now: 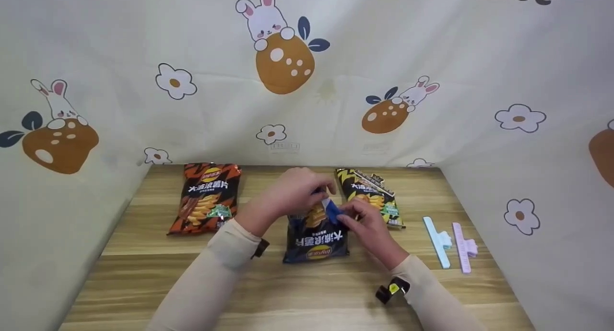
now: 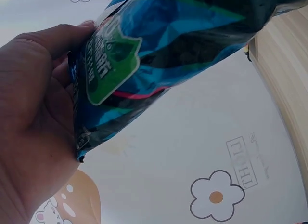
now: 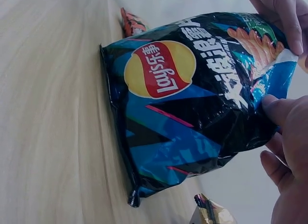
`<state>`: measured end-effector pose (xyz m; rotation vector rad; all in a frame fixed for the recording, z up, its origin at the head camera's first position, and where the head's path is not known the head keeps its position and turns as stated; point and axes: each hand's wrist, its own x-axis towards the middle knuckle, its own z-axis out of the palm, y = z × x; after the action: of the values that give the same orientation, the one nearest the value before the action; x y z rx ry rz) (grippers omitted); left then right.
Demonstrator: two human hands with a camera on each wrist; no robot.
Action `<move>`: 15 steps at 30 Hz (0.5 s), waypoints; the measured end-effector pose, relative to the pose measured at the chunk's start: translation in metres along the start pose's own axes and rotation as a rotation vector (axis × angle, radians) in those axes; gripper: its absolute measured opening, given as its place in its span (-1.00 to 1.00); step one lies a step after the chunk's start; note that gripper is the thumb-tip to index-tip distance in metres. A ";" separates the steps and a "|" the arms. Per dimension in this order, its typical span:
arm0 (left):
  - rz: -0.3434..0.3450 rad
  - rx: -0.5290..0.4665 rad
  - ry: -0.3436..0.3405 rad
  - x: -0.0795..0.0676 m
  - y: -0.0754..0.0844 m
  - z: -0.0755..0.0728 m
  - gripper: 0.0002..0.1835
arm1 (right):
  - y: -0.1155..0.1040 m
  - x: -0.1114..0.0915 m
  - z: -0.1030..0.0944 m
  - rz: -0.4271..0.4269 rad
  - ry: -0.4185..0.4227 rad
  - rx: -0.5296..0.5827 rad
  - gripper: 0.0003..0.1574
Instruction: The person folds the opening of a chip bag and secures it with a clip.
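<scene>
A blue-and-black Lay's chip bag stands in the middle of the table, its logo end toward me. My left hand grips the far left part of the bag; in the left wrist view the bag's edge lies against the palm, and some fingers are hidden behind it. On the right, my right hand pinches a folded-over blue flap at the far end. The right wrist view shows the right thumb pressed on that flap, with the left fingers at its other end.
An orange-and-black chip bag lies to the left. Behind my right hand lies a yellow-and-black chip bag with a clip-like strip across it. Further right are a light blue bag clip and a lilac one. A printed cloth surrounds the table.
</scene>
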<state>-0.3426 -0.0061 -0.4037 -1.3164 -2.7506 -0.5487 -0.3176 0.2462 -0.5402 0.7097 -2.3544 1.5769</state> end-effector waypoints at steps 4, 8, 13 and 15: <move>0.025 0.009 0.002 -0.003 -0.001 -0.005 -0.86 | 0.001 0.003 -0.003 0.003 -0.054 -0.012 -0.85; 0.034 0.020 -0.002 -0.005 0.000 -0.008 -0.87 | 0.003 0.003 -0.006 0.007 -0.082 -0.011 -0.88; 0.020 0.069 -0.016 -0.006 0.001 -0.010 -0.86 | 0.004 0.001 -0.005 -0.008 -0.069 -0.012 -0.89; -0.001 0.085 -0.031 -0.006 0.003 -0.011 -0.84 | 0.004 0.001 -0.003 -0.045 -0.059 -0.027 -0.88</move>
<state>-0.3382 -0.0125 -0.3936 -1.3150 -2.7656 -0.4099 -0.3209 0.2496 -0.5414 0.8076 -2.3794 1.5230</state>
